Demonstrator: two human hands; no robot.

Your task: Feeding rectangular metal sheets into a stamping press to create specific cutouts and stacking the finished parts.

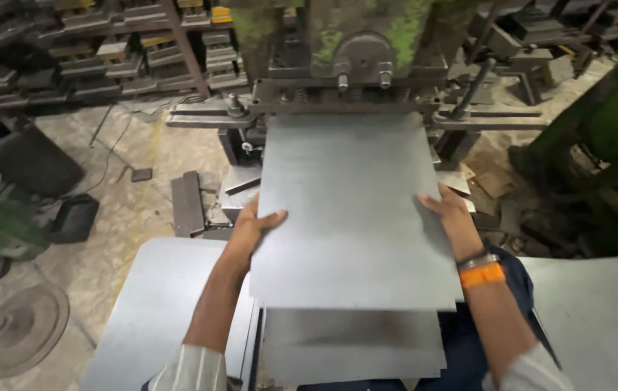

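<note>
**Sheet held at the press**

The green press machine (356,65) stood at twelve o'clock. A grey metal sheet (349,217) lay flat in the middle, its far edge under the press. More grey sheets (160,311) rested at seven and four o'clock. The left hand (255,228) gripped the sheet's nine o'clock edge, thumb on top. The right hand (450,213) clasped its three o'clock edge, an orange wristband (481,275) just below.

Concrete floor (117,210), dark metal blocks (187,203), black tray (73,217), possibly scrap offcuts (494,185)

Metal sheet (352,210) between both hands
</note>
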